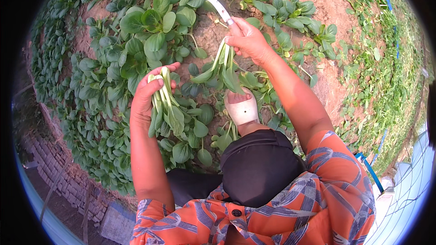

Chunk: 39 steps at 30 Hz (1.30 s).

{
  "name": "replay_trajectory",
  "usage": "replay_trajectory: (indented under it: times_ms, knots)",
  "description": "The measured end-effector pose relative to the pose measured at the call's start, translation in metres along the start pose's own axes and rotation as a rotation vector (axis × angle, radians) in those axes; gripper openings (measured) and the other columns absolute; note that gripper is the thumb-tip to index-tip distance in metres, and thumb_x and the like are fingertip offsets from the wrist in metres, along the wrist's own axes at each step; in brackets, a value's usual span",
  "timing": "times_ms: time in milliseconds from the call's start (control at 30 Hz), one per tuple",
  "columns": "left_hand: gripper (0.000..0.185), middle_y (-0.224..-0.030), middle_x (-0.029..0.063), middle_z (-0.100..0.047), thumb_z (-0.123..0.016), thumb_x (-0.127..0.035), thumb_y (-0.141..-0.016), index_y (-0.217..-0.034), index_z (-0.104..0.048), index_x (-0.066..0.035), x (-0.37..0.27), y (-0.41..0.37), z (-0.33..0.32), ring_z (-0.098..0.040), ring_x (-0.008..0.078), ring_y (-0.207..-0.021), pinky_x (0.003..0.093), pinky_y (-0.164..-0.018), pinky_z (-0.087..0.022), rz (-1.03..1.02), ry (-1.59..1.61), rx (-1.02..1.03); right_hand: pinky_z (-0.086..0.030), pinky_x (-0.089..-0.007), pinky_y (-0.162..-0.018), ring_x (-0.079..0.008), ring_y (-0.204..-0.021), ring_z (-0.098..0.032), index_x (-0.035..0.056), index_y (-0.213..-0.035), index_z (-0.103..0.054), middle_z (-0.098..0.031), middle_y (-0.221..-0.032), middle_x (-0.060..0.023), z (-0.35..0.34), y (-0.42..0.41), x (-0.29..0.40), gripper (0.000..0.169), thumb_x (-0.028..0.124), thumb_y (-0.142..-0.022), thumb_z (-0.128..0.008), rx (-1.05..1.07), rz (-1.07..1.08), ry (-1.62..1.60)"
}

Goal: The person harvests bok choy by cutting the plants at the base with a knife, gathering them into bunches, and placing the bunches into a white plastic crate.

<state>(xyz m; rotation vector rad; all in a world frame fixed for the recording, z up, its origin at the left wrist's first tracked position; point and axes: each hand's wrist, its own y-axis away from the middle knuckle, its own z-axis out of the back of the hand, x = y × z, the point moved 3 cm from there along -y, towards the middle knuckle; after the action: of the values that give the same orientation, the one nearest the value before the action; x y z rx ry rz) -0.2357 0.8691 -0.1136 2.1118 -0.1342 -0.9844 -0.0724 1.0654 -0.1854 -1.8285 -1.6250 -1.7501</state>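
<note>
My left hand (150, 90) holds a bunch of leafy greens (167, 103) by the pale stems, with the leaves hanging down over the wrist side. In my right hand (250, 42) is a knife (218, 8) with a curved, spotted blade pointing up and left. The same hand also grips a few cut leaf stalks (223, 63), whose green blades droop towards my foot. Both hands are above the bed, apart from each other. Large rooted leafy green plants (155, 29) grow just beyond and to the left of my left hand.
My foot in a pale shoe (242, 112) stands among the plants. Bare soil (323, 85) shows to the right, bordered by low weeds (371, 98) and a blue line (396, 37). Stacked bricks (58, 163) lie at lower left; pale sheeting (405, 190) is at lower right.
</note>
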Motion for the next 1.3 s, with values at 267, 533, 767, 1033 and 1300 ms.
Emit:
replay_trajectory:
  times_ms: [267, 533, 767, 1033, 1300]
  knots:
    - [0.04, -0.127, 0.009, -0.047, -0.068, -0.01, -0.067, -0.106, -0.061, -0.006, 0.007, -0.03, -0.047, -0.045, 0.0157, -0.112, 0.0286, -0.092, -0.038, 0.022, -0.526, 0.2, -0.042, -0.0204, -0.053, -0.0066, -0.067, -0.05, 0.0043, -0.132, -0.033, -0.056, -0.085, -0.003, -0.024, -0.009, -0.01, 0.07, 0.01, -0.072, -0.069, 0.019, 0.133, 0.19]
    - [0.052, -0.098, 0.002, -0.057, -0.071, -0.004, -0.068, -0.116, -0.051, -0.003, 0.02, -0.059, -0.059, -0.054, 0.0103, -0.086, 0.0257, -0.079, -0.045, -0.096, -0.449, -0.041, -0.045, -0.0218, -0.054, -0.0093, -0.069, -0.052, 0.0018, -0.129, -0.034, -0.054, -0.087, -0.0045, -0.039, -0.001, -0.011, 0.064, 0.009, -0.073, -0.064, -0.037, 0.148, 0.024]
    - [0.046, -0.092, 0.013, -0.062, -0.066, -0.012, -0.063, -0.106, -0.055, -0.004, -0.021, -0.1, -0.055, -0.061, 0.0244, -0.082, 0.0314, -0.077, -0.047, -0.34, -1.288, -0.136, -0.047, -0.0317, -0.062, -0.0198, -0.07, -0.057, 0.0062, -0.126, -0.042, -0.058, -0.092, -0.0109, -0.022, -0.013, -0.036, 0.051, 0.02, -0.078, -0.053, -0.176, 0.159, 0.315]
    - [0.038, -0.141, 0.0156, -0.023, -0.059, -0.007, -0.07, -0.108, -0.059, -0.008, -0.054, -0.142, 0.03, -0.059, 0.0298, -0.099, 0.0375, -0.081, -0.049, 0.149, -2.181, -0.263, -0.045, -0.0444, -0.077, -0.0349, -0.092, -0.055, 0.0156, -0.122, -0.043, -0.057, -0.103, -0.0155, -0.068, -0.054, -0.054, 0.041, 0.02, -0.082, -0.044, -0.018, 0.229, 0.967]
    - [0.032, -0.131, 0.0115, -0.035, -0.056, -0.009, -0.073, -0.104, -0.055, -0.006, -0.026, -0.111, 0.069, -0.059, 0.0277, -0.096, 0.0388, -0.079, -0.05, 0.172, -1.977, -0.335, -0.045, -0.0468, -0.073, -0.0365, -0.087, -0.058, 0.0134, -0.106, -0.051, -0.062, -0.091, -0.0157, -0.098, -0.111, -0.063, 0.026, 0.022, -0.083, -0.044, -0.059, 0.11, 0.989]
